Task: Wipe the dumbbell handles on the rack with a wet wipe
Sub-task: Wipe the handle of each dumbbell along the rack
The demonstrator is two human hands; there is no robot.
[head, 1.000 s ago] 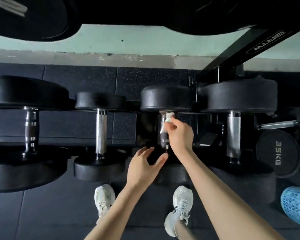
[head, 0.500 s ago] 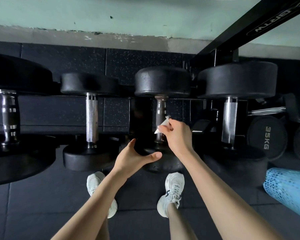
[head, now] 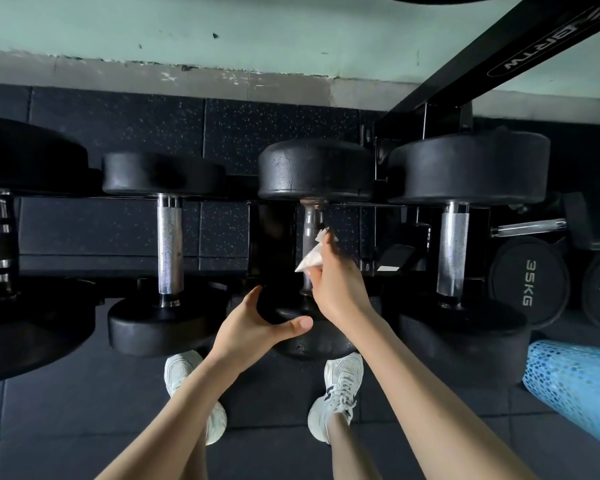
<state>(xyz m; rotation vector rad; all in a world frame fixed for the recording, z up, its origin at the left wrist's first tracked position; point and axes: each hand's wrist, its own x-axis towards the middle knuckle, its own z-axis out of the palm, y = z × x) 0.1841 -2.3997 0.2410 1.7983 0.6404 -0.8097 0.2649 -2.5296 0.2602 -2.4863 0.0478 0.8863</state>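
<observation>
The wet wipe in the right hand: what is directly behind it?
Behind the wet wipe runs the third dumbbell's metal handle. The wipe and the right hand cover the handle's lower stretch, so actual contact cannot be confirmed. The left hand cups that dumbbell's near head.

Right hand (head: 338, 289) fingers pinched; left hand (head: 253, 327) cupped open.
</observation>
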